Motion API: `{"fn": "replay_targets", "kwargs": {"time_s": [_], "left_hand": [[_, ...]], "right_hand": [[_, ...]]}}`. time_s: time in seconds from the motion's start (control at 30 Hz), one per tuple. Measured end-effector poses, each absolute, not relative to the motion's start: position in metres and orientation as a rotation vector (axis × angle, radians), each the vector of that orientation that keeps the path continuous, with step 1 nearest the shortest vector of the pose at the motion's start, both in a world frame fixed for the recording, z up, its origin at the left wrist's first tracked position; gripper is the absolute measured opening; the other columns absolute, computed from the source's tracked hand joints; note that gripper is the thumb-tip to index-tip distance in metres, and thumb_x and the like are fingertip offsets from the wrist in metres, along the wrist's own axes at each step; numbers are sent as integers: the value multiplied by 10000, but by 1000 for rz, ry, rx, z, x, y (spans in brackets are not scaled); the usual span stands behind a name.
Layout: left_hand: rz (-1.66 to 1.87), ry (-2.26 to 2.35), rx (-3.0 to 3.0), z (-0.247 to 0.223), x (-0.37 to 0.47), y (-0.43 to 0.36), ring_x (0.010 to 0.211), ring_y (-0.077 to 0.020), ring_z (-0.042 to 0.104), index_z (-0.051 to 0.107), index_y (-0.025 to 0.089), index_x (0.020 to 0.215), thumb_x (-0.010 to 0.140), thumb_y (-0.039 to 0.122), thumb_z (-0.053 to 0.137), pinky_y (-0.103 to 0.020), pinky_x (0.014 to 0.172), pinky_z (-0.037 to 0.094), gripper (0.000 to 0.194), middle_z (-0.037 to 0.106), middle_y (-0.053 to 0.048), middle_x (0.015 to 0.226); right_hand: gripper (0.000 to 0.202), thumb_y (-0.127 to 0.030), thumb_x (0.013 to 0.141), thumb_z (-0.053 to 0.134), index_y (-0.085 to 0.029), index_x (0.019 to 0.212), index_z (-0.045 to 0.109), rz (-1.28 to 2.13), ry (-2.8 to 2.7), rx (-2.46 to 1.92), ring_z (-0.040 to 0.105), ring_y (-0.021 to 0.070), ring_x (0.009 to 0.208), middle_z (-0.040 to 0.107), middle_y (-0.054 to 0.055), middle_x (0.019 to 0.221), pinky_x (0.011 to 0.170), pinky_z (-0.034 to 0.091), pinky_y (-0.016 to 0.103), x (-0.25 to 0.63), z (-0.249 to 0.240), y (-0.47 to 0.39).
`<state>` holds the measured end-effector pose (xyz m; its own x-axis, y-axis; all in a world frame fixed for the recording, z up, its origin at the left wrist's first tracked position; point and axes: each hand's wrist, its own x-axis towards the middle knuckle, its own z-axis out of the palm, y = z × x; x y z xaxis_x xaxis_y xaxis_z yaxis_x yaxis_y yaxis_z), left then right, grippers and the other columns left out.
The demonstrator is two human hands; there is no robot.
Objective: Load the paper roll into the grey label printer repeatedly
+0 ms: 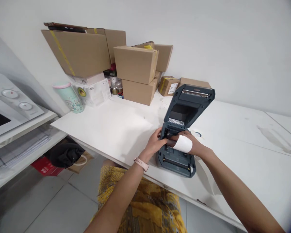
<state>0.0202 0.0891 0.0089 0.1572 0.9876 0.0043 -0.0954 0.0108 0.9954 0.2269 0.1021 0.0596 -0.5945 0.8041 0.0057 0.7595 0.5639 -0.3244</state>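
A dark grey label printer (pixel 178 161) stands on the white table with its lid (pixel 189 105) raised. My right hand (pixel 195 144) reaches into the open bay, closed on a white paper roll (pixel 183 144) that hides part of its fingers. A dark cylindrical piece (pixel 171 142) shows at the roll's left end. My left hand (pixel 154 142), with a pink band at the wrist, grips the printer's left side. Its thumb points inward, close to the dark piece; whether they touch I cannot tell. A black roller (pixel 177 163) lies across the printer's front.
Cardboard boxes (pixel 135 64) are stacked along the wall, beside a white box (pixel 94 92) and a mint tumbler (pixel 69 97). A small taped box (pixel 168 85) sits behind the printer. At far left, a microwave (pixel 14 100) rests on a shelf. The table's front edge (pixel 160 186) runs below my forearms.
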Motion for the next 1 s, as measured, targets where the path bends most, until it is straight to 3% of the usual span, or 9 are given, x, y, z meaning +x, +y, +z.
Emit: {"fn": "replay_targets", "kwargs": {"time_s": [0.23, 0.47, 0.7, 1.0], "left_hand": [[1160, 947, 1177, 8, 20, 88, 1196, -263, 636, 577, 185, 1355, 721, 116, 685, -395, 1037, 500, 647, 651, -114, 1366], [1165, 963, 1121, 13, 21, 83, 1212, -263, 619, 555, 156, 1374, 714, 140, 690, -394, 1061, 475, 674, 630, -127, 1388], [1179, 962, 1121, 15, 21, 83, 1206, -262, 618, 570, 148, 1350, 708, 156, 693, -391, 1061, 474, 653, 646, -125, 1362], [1173, 965, 1090, 17, 20, 81, 1235, -276, 604, 571, 148, 1354, 695, 155, 708, -402, 1059, 475, 674, 628, -135, 1392]], "right_hand": [[378, -390, 1008, 450, -296, 1313, 652, 442, -2685, -1193, 636, 294, 1245, 707, 72, 1309, 1203, 293, 595, 217, 77, 58], [415, -298, 1044, 410, -170, 1402, 578, 54, -2467, -1251, 669, 260, 1218, 674, 110, 1360, 1076, 526, 519, 204, 50, 6], [390, -254, 1040, 439, -133, 1378, 591, -308, -2460, -1177, 647, 251, 1262, 634, 121, 1406, 1073, 545, 489, 195, 46, -9], [397, -223, 1012, 507, -94, 1381, 575, -409, -2394, -1190, 606, 296, 1310, 628, 143, 1410, 1047, 557, 471, 183, 41, -33]]}}
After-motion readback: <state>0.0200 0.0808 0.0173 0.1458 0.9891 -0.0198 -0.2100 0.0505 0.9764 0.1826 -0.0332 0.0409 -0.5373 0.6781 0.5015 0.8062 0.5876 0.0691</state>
